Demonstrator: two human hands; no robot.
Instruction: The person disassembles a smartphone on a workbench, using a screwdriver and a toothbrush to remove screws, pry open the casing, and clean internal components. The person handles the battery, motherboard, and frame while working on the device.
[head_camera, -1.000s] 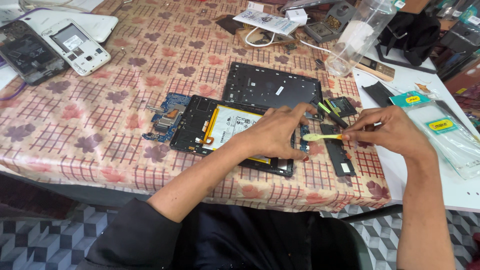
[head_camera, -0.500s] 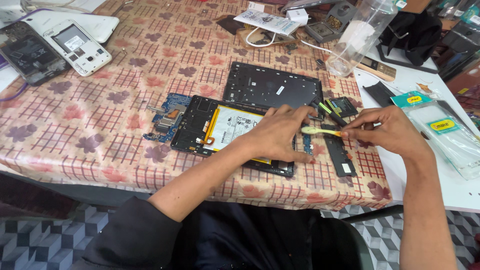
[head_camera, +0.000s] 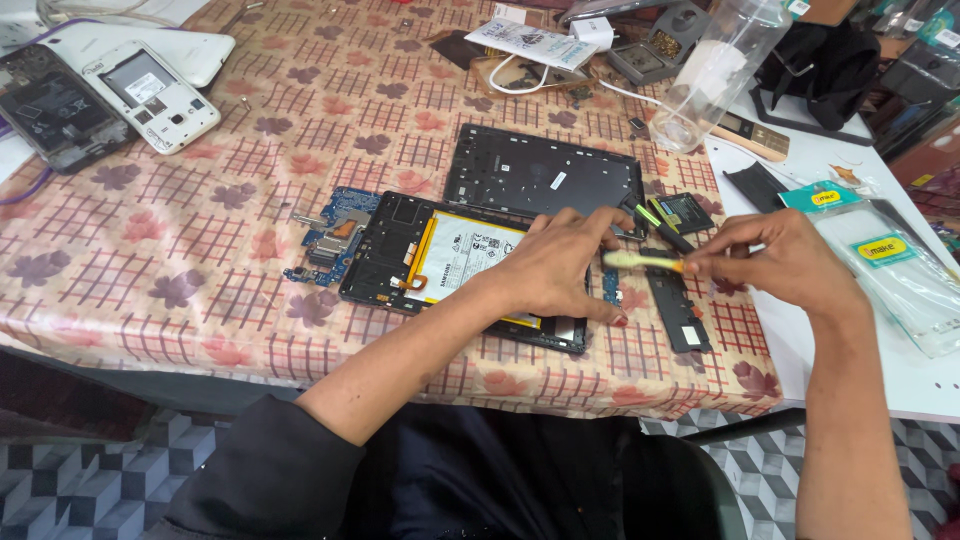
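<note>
Nearest the table edge, the left hand (head_camera: 555, 265) presses flat on the opened tablet (head_camera: 455, 265), fingers spread over its right end, gripping nothing. Just beside it, the right hand (head_camera: 780, 262) pinches a yellow-handled brush (head_camera: 640, 260), bristles at a small blue board (head_camera: 610, 287) under the left fingertips. Risk, I'd say: a hard stroke could snag a connector or flick loose parts off that near edge. Beyond, the back cover (head_camera: 540, 180) crowds in; open cloth lies leftward, past the circuit board (head_camera: 330, 238).
</note>
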